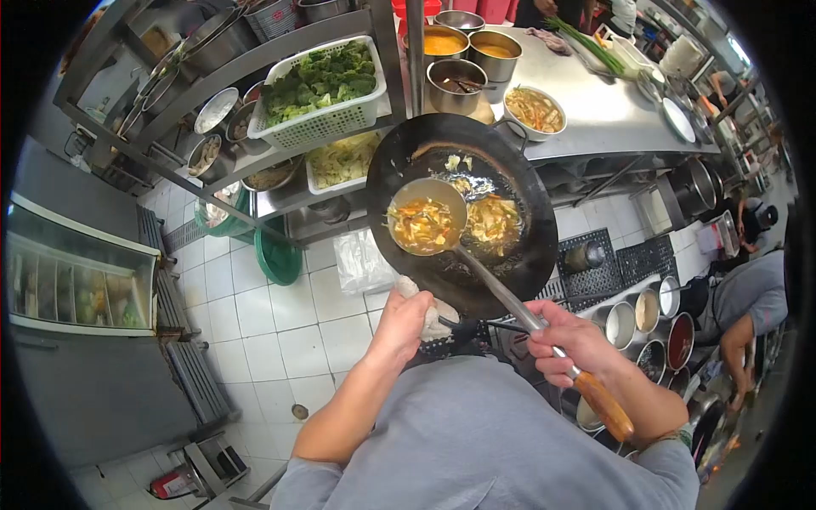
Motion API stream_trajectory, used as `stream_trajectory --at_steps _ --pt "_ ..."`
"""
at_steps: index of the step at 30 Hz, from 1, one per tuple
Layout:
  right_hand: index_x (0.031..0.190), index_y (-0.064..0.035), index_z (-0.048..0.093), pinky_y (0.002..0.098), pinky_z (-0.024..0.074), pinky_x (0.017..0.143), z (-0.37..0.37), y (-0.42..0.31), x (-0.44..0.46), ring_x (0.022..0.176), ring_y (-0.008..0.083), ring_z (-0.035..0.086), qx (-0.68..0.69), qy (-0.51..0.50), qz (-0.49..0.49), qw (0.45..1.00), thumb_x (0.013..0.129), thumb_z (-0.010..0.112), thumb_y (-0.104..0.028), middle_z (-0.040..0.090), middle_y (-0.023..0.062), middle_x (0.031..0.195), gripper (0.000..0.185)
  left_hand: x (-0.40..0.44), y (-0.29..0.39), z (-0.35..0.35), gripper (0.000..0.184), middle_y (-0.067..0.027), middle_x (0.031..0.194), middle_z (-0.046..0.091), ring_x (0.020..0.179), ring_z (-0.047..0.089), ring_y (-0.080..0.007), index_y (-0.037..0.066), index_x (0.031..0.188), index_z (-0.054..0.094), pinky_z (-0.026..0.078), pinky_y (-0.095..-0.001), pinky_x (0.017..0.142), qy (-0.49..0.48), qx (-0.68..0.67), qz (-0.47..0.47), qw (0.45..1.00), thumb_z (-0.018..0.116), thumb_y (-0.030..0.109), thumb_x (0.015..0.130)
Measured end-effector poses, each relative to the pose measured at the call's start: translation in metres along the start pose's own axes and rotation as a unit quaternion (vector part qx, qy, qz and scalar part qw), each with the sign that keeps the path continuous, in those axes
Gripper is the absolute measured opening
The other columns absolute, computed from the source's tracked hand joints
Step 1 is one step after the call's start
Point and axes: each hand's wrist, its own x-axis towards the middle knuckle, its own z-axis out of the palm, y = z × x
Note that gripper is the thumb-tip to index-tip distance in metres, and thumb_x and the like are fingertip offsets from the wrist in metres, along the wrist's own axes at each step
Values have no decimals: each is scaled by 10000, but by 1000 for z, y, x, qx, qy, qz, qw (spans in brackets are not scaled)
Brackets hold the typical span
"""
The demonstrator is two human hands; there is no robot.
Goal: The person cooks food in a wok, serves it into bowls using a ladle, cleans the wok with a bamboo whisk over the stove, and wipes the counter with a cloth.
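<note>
My left hand (403, 321) is closed round a pale cloth (438, 321) at the near edge of a large black wok (429, 276). My right hand (568, 342) grips the metal shaft of a big ladle (501, 293), whose wooden end points down to the right. The ladle's bowl is over the left part of the wok, full of food in sauce with orange and pale strips (425, 224). More of the same food (495, 223) lies in the wok, right of the bowl. A few pale bits stick near the wok's far side.
Beyond the wok, a steel counter (603, 123) holds a bowl of similar food (535, 110) and pots of sauce (495, 51). Left stands a rack with a broccoli basket (374, 106). Several round containers (646, 310) and a co-worker's arm (736, 347) are at right.
</note>
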Motion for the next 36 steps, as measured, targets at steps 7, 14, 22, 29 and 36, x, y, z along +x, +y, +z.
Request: stream_trajectory --at_steps 7,14,22,29,36 --pt "1334 -194 441 252 320 355 -63 30 40 451 54 360 126 -17 -52 991 1008 476 -64 457 4 751 353 1 3 -6 396 -86 1092 668 990 678 -227 -4 1223 565 569 -389 883 -9 -49 18 999 551 -74 832" --pt "1309 -147 402 294 399 392 -61 10 26 481 94 443 -69 144 -64 985 960 543 -67 476 3 738 385 -7 15 5 382 -71 1094 649 986 643 -181 -12 1220 550 539 -343 862 -26 -25 18 999 518 -72 844" --pt "1329 -141 410 278 385 395 -20 -1 10 475 85 420 -72 105 -20 992 974 530 -61 466 1 746 383 -2 5 8 413 -89 1116 657 980 658 -196 -5 1252 534 556 -344 845 -18 41 42 998 526 -62 843" --pt "1440 -204 405 264 344 350 -33 15 12 441 59 376 180 -172 -16 968 1032 425 -64 425 34 784 431 9 31 5 328 -93 957 656 830 645 -187 -59 1165 540 543 -340 726 26 79 51 995 566 -11 842" --pt "1419 -181 412 256 340 346 -49 21 34 445 50 369 241 -216 -22 946 1044 421 -59 433 26 775 394 -1 49 3 344 -108 1035 666 912 677 -236 -35 1191 572 578 -404 785 -7 36 -18 999 571 -25 847"
